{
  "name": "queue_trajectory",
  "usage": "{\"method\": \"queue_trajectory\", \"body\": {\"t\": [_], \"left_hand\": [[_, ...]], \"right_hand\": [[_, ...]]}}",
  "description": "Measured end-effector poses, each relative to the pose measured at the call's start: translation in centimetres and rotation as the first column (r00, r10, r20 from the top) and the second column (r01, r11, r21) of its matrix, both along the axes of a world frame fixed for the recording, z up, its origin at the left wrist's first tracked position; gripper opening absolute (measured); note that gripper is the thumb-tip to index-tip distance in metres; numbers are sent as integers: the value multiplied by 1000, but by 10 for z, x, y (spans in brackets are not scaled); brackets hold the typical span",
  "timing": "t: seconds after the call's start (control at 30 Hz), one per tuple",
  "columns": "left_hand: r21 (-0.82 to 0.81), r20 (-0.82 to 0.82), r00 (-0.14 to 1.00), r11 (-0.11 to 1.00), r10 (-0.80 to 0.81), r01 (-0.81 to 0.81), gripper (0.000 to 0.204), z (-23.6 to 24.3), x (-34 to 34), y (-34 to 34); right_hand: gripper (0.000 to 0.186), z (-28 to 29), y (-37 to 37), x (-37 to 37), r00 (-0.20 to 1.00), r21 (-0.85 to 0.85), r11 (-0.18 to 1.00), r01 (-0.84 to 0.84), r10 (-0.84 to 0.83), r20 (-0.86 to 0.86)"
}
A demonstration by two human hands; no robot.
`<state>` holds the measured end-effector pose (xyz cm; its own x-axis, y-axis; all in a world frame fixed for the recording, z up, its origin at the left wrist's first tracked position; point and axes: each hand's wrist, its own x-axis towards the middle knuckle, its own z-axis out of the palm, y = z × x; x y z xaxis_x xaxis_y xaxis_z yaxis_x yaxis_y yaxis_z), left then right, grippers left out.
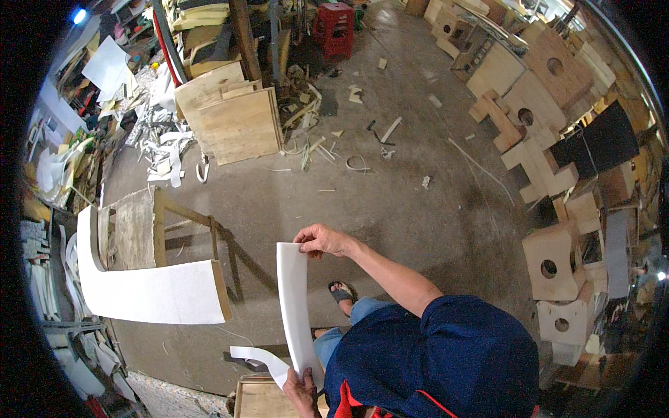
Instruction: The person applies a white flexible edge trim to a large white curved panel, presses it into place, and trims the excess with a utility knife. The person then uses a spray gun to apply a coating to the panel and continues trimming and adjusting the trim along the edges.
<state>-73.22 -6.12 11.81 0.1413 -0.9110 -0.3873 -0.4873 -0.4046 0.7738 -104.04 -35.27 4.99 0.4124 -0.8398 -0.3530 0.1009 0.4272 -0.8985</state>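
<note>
A long white strip, foam-like and slightly bent, (293,306) stands lengthwise in front of my body. My right hand (324,240) pinches its far end between thumb and fingers. Around the near end, my left hand (301,393) is closed, its fingers partly hidden. A thinner white band (259,357) curls out to the left beside that hand; whether the hand also grips it I cannot tell. Left of the strip, a large L-shaped panel (153,296) with a white covered face and a tan edge rests against a wooden trestle (136,230), touching neither hand.
Plywood sheets (237,125) lean at the far left, near a red plastic stool (334,29). Cut wooden panels with round holes (550,251) line the right side. White scraps (167,153) and offcuts litter the concrete floor. A shallow wooden box (261,398) sits at the lower edge.
</note>
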Motion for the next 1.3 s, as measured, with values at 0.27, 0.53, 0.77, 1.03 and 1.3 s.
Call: {"method": "queue_trajectory", "body": {"t": [0.27, 0.53, 0.77, 1.03, 1.3], "left_hand": [[-80, 74, 997, 997, 3, 3, 18, -2, 0, 3], [84, 209, 974, 993, -93, 77, 26, 15, 1, 5], [47, 281, 954, 995, -99, 89, 24, 24, 3, 6], [40, 268, 963, 999, -36, 26, 25, 21, 5, 9], [26, 279, 960, 999, 30, -39, 26, 20, 9, 10]], "right_hand": [[21, 4, 0, -1, 1000, -33, 999, -14, 15, 14], [21, 7, 2, 5, 999, -35, 999, 40, -40, -15], [19, -12, -3, 14, 1000, 40, 999, -12, 11, 27], [22, -14, -14, 29, 997, 72, 995, -68, 65, 35], [23, -19, -24, 50, 993, 92, 989, -115, 111, 50]]}}
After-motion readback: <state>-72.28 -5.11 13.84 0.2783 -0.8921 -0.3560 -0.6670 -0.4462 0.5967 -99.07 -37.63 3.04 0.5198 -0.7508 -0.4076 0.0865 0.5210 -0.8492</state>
